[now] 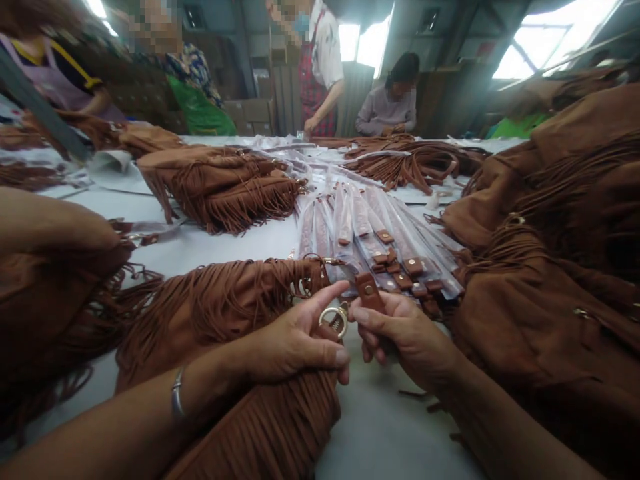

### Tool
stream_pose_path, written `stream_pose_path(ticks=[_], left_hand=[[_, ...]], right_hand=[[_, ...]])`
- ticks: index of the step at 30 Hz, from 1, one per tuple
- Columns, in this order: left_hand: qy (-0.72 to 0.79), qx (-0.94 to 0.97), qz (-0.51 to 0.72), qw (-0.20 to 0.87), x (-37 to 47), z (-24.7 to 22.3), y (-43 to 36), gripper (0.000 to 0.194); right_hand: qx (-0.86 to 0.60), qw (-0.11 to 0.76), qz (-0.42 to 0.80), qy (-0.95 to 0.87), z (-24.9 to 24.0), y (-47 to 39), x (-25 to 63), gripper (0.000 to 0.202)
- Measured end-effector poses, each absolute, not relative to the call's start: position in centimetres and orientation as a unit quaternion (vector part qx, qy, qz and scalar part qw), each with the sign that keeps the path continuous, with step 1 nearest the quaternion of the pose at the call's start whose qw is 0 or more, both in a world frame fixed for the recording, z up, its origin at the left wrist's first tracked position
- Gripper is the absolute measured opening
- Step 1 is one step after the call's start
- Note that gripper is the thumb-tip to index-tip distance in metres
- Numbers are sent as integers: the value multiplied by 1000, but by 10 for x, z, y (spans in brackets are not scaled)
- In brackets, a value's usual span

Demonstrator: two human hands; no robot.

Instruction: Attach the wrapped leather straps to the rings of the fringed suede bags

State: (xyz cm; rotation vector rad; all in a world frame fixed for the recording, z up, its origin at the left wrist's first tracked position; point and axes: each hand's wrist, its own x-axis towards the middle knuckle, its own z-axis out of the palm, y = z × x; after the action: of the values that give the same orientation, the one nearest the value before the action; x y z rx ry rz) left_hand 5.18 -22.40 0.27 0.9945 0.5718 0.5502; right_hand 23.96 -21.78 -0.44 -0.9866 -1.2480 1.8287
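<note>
My left hand (300, 340) is closed around a gold metal ring (334, 323) at the end of a brown fringed bag (200, 307). Its index finger stretches forward past the ring. Just to the right, my right hand (400, 327) pinches a brown leather strap end (369, 291) with a round metal snap. The fingertips of both hands nearly meet beside the ring; whether strap and ring touch I cannot tell. More brown fringe (270, 427) hangs below my left wrist, which wears a silver bracelet (178, 392).
Beyond my hands lies a fan of straps in clear plastic sleeves (350, 217). Fringed brown bags (220, 180) lie at the back left, with a tall heap of bags (545, 287) on the right. Several people stand or sit across the white table (255, 243). At far left, another arm (50, 223) reaches in.
</note>
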Motion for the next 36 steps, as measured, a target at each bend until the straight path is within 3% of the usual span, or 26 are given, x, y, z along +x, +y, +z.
stream_pose_path(ticks=[10,18,24,27,30,36], left_hand=[[286,511,215,781,58,6,-232,94],[305,615,160,709,67,2,-238,62],[264,533,121,794,62,2,-232,29],[251,484,129,829,59,3,-231,24],[268,488,141,818,59,3,-231,22],[291,502,43,814,62,4,-230,27]], right_hand=[[-385,358,653,-546,-2,-223,238,27],[-338,256,594,-683,2,-222,246,30],[-417,360,623,-556,-4,-240,230,30],[-419,393,649,-499,-8,-244,224,32],[-390,346,680,-515,-8,-239,229,36],[-363,262,679,-582,-4,-226,247,40]])
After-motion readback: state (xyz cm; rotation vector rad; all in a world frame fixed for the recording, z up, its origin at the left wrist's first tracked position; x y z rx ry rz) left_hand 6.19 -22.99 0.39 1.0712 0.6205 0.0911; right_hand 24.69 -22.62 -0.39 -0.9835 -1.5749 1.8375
